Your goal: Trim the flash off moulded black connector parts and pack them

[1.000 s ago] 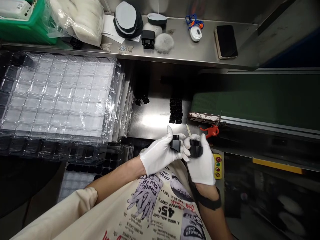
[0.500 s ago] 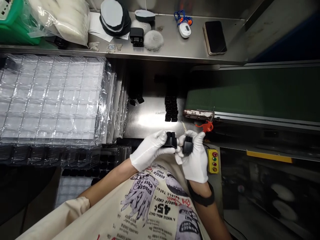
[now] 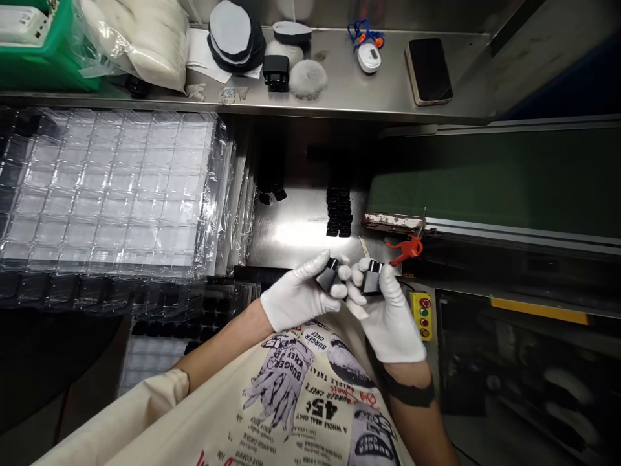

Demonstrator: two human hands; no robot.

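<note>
White gloves cover both hands, which are close together in front of my body. My left hand (image 3: 303, 291) is closed around a small black plastic piece (image 3: 328, 275), tilted between thumb and fingers. A similar black plastic piece (image 3: 372, 278) with shiny prongs at its top is gripped by my right hand (image 3: 388, 307). What exact kind of part these are I cannot tell. Beyond the hands, a double row of small black parts (image 3: 338, 212) lies on the steel table (image 3: 291, 243). A couple of loose black parts (image 3: 272, 194) lie farther left.
Clear compartment trays (image 3: 116, 188) are stacked at the left. A green conveyor belt (image 3: 485, 175) runs to the right, with an orange air gun (image 3: 407, 248) at its corner and a yellow button box (image 3: 422, 316) below. The shelf above holds a phone (image 3: 429, 70) and cloth pads (image 3: 231, 32).
Both black pieces have been turned in the fingers; the left one is now tilted and the right one shows its prongs upward. The whole view has shifted slightly.
</note>
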